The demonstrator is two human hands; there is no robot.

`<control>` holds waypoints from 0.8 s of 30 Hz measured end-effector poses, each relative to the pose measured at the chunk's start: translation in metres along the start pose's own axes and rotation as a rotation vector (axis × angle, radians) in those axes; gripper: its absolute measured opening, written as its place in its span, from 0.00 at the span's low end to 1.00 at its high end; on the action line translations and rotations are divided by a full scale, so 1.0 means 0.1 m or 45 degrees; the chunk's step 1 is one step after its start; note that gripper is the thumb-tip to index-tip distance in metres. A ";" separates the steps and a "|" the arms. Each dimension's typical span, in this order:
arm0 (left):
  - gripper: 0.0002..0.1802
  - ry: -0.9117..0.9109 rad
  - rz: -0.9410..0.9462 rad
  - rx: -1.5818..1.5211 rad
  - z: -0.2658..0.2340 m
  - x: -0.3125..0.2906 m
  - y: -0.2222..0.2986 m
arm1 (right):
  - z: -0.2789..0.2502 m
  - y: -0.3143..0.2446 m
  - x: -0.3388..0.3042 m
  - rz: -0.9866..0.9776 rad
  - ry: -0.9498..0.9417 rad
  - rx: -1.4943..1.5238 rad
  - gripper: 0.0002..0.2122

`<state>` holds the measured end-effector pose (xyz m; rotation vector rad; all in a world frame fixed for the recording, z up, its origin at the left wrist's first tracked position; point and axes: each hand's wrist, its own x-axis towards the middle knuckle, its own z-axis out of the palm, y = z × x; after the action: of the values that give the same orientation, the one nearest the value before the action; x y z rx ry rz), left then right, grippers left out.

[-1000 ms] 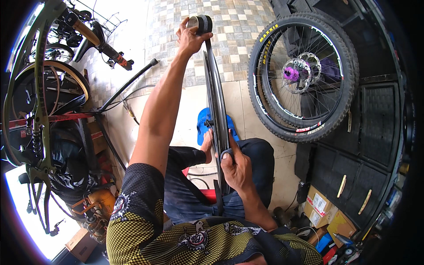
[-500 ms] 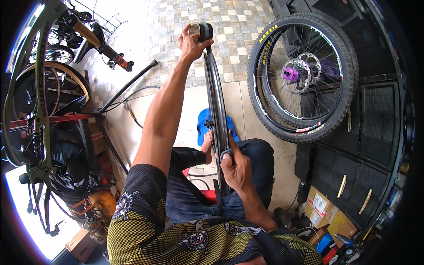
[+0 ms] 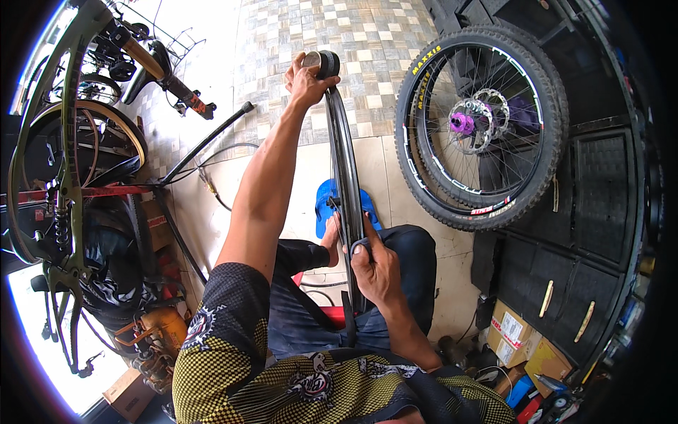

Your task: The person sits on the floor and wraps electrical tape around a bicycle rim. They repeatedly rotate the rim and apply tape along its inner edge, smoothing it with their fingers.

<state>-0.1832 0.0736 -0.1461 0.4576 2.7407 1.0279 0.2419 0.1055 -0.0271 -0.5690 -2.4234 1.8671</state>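
- Roll [image 3: 329,65] of dark tape: at the far end of the rim [image 3: 347,162], in the left hand [image 3: 307,86], whose thumb and fingers are closed around its sides.
- Rim: upright, edge-on before the person, its near end between the legs by the lap.
- Right hand [image 3: 379,270]: closed on a grey cloth [image 3: 361,244], pressed to the rim's near part; the palm side is hidden.
- Handling, as judged: the roll should be light and firm, its tape thin, bendy and perhaps smooth; best held by its two flat sides, so that it can turn.
- The rim looks stiff, fairly light and maybe slick; take it by the sidewalls. The cloth looks soft.
- Containers: a labelled carton [image 3: 507,336] and a yellowish box [image 3: 547,367] at lower right, another carton [image 3: 129,392] at lower left; contents cannot be told.
- Black cabinet [image 3: 600,184] on the right: front closed, inside hidden.
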 end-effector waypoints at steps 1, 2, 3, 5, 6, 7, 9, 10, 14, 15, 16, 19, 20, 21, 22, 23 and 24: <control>0.31 -0.023 -0.012 -0.020 0.00 0.01 0.02 | 0.01 0.02 -0.01 -0.001 0.009 -0.002 0.28; 0.31 -0.048 -0.022 -0.041 0.01 0.01 0.04 | 0.01 0.03 -0.01 -0.002 0.020 -0.005 0.29; 0.31 -0.064 -0.039 -0.058 0.02 0.03 0.00 | 0.01 0.01 -0.01 0.004 0.012 0.027 0.29; 0.30 -0.021 -0.044 0.020 0.05 0.07 -0.04 | 0.01 -0.01 -0.01 0.006 0.003 0.035 0.28; 0.30 0.001 -0.050 0.061 0.08 0.10 -0.10 | 0.02 0.00 -0.01 0.003 -0.003 0.014 0.28; 0.29 -0.131 -0.127 -0.066 0.01 0.16 -0.18 | 0.02 -0.02 -0.02 -0.009 -0.020 0.004 0.28; 0.26 -0.394 -0.277 -0.328 -0.16 0.26 -0.33 | 0.03 -0.05 -0.01 -0.029 -0.050 -0.012 0.28; 0.27 -0.375 -0.221 -0.265 -0.08 0.20 -0.15 | 0.01 -0.04 -0.01 -0.015 -0.022 -0.036 0.28; 0.30 -0.618 -0.760 -0.605 -0.05 -0.05 0.41 | -0.03 -0.01 -0.06 -0.021 0.051 -0.112 0.28; 0.28 -0.573 -0.735 -0.667 -0.12 -0.05 0.30 | -0.02 -0.02 -0.09 -0.074 0.032 -0.119 0.28; 0.25 -0.509 -0.716 -0.724 -0.20 -0.02 0.04 | -0.01 -0.05 -0.13 -0.136 -0.004 -0.118 0.29; 0.17 -0.492 -0.652 -0.870 -0.18 -0.08 0.04 | -0.08 -0.08 -0.30 -0.097 -0.110 -0.048 0.30; 0.17 -0.515 -0.619 -0.877 -0.18 -0.12 0.10 | -0.03 0.02 -0.32 -0.306 0.016 -0.071 0.30; 0.17 -0.513 -0.592 -0.879 -0.25 -0.15 0.09 | -0.03 -0.01 -0.33 -0.359 0.050 -0.083 0.31; 0.18 -0.514 -0.543 -0.908 -0.31 -0.19 0.08 | -0.02 -0.03 -0.32 -0.414 0.082 -0.094 0.31; 0.18 -0.516 -0.524 -0.896 -0.36 -0.23 0.09 | -0.02 -0.06 -0.31 -0.471 0.111 -0.102 0.31; 0.18 -0.512 -0.498 -0.894 -0.36 -0.29 0.19 | -0.02 0.00 -0.27 -0.459 0.201 -0.138 0.30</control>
<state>-0.1618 0.0548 -0.1050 0.0034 1.8523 1.4753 0.2678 0.0995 -0.0210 -0.2478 -2.3440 1.4988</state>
